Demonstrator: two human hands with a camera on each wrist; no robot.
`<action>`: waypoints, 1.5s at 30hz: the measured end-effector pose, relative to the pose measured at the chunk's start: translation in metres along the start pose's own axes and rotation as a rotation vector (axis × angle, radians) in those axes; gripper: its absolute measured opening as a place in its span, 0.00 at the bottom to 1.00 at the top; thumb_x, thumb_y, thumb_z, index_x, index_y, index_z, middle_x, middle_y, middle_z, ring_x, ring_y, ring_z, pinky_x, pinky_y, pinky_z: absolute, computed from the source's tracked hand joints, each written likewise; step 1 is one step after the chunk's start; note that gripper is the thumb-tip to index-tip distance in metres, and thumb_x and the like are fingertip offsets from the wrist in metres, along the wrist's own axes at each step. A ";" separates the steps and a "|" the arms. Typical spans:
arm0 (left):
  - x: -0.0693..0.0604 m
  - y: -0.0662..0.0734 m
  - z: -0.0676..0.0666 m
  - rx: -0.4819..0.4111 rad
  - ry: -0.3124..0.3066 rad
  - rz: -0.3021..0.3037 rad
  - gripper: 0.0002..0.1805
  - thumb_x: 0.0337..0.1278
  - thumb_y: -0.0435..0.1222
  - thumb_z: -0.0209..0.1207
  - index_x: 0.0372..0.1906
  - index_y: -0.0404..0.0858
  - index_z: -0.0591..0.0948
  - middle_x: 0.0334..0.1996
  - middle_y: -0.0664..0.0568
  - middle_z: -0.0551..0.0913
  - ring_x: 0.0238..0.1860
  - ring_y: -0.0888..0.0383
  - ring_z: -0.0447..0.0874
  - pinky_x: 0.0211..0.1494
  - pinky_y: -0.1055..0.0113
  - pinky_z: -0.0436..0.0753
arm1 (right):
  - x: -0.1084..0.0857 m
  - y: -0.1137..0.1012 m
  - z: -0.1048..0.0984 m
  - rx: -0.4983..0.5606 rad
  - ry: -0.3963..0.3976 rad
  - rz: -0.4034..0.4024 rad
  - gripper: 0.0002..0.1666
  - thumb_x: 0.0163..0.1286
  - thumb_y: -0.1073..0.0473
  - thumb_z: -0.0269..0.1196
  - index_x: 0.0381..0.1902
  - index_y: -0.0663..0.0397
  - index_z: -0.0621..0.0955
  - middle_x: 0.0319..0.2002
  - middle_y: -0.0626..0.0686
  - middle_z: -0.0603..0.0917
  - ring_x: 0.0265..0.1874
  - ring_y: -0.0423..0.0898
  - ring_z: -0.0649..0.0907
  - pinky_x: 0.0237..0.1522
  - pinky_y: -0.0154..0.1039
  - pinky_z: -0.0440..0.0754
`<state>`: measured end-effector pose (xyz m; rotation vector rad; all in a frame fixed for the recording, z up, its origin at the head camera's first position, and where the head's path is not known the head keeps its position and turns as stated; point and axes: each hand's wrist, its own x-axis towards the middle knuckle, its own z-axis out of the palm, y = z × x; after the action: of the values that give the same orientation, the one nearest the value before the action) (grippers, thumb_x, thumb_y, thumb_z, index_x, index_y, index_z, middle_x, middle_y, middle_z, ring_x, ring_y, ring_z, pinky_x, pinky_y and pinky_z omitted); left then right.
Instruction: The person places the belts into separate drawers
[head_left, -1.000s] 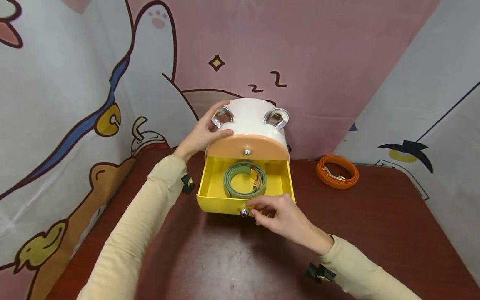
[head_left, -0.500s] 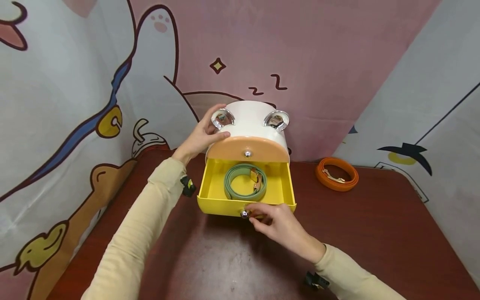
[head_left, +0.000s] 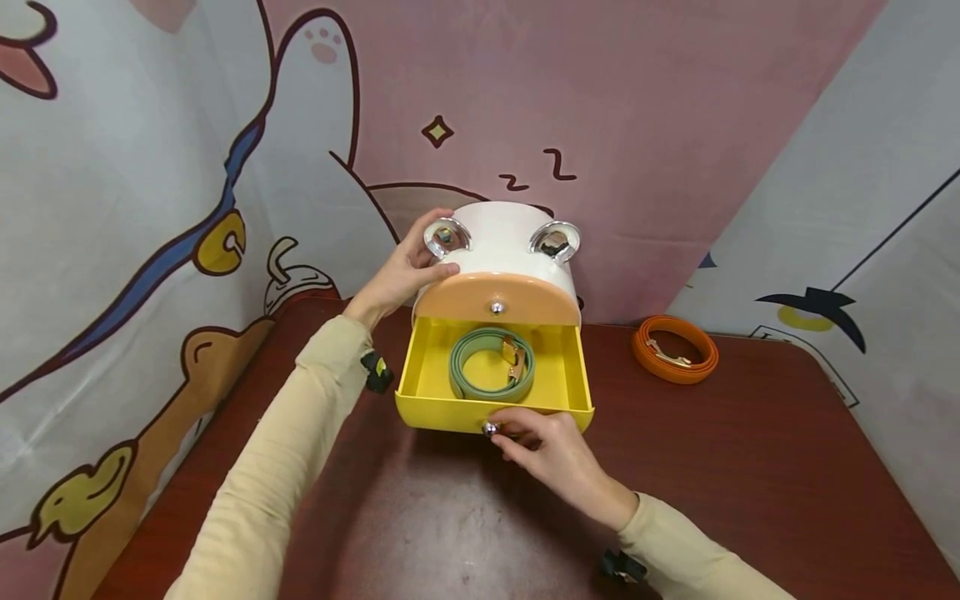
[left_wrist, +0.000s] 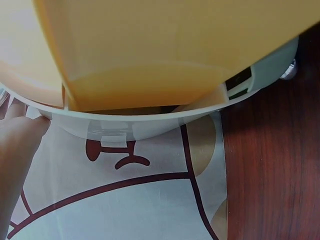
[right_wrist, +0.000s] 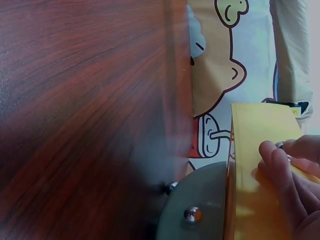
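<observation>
A white drawer box [head_left: 504, 229] with silver eye-like rings stands against the backdrop. Its lower yellow drawer [head_left: 431, 410] is pulled out, and the peach upper drawer [head_left: 465, 298] is closed. Inside the yellow drawer lies a coiled green belt [head_left: 462, 385] with a gold-toned buckle. My left hand [head_left: 405, 271] holds the box's upper left side, thumb along the top front and fingers partly hidden behind a ring. With thumb and index finger, my right hand [head_left: 553, 450] pinches the drawer's silver knob [head_left: 490, 429]; the right wrist view shows these fingers close up.
A coiled orange belt [head_left: 678, 371] lies to the right of the box on the dark red table [head_left: 750, 467]. Behind the table hangs a cartoon-printed cloth [head_left: 637, 125]. Beneath the drawers, a green base [right_wrist: 197, 180] shows in the right wrist view.
My right thumb and fingers have closed in on the knob, and the right forearm has shifted slightly left. The drawer stays pulled out, and my left hand keeps its place on the box.
</observation>
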<state>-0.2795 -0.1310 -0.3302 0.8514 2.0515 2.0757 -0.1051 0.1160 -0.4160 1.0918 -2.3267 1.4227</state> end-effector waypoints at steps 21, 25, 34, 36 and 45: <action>0.000 0.001 -0.002 0.007 0.011 -0.016 0.40 0.61 0.22 0.59 0.73 0.51 0.58 0.55 0.38 0.73 0.47 0.51 0.78 0.45 0.64 0.79 | 0.006 0.002 0.000 -0.009 0.024 0.029 0.10 0.60 0.69 0.69 0.40 0.56 0.84 0.29 0.50 0.87 0.22 0.33 0.82 0.23 0.29 0.79; 0.000 0.002 -0.002 0.006 0.012 -0.022 0.40 0.61 0.23 0.58 0.72 0.53 0.59 0.53 0.40 0.73 0.46 0.51 0.78 0.43 0.64 0.79 | 0.008 0.004 0.000 -0.025 0.027 0.019 0.09 0.61 0.68 0.69 0.40 0.56 0.84 0.29 0.50 0.87 0.22 0.34 0.82 0.24 0.28 0.79; -0.001 0.002 -0.002 0.008 0.006 -0.021 0.40 0.61 0.22 0.58 0.73 0.50 0.58 0.56 0.36 0.70 0.50 0.52 0.77 0.47 0.65 0.78 | 0.016 0.008 0.000 -0.048 0.030 0.020 0.11 0.59 0.70 0.70 0.40 0.56 0.84 0.31 0.51 0.87 0.23 0.33 0.82 0.26 0.28 0.80; -0.001 0.002 -0.003 0.015 0.007 -0.023 0.40 0.62 0.23 0.57 0.73 0.50 0.58 0.56 0.36 0.70 0.50 0.52 0.77 0.47 0.64 0.78 | 0.018 0.010 -0.001 -0.054 0.031 0.021 0.10 0.59 0.70 0.69 0.40 0.56 0.84 0.32 0.51 0.87 0.23 0.33 0.82 0.26 0.28 0.80; -0.001 0.004 -0.003 0.040 -0.008 -0.037 0.39 0.62 0.24 0.58 0.73 0.53 0.59 0.58 0.37 0.70 0.51 0.51 0.77 0.49 0.63 0.78 | 0.024 0.015 -0.004 -0.060 0.014 0.041 0.10 0.60 0.70 0.69 0.40 0.57 0.84 0.33 0.50 0.87 0.24 0.34 0.83 0.28 0.30 0.81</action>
<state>-0.2786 -0.1349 -0.3262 0.8194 2.0954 2.0150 -0.1331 0.1114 -0.4120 1.0209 -2.3790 1.3600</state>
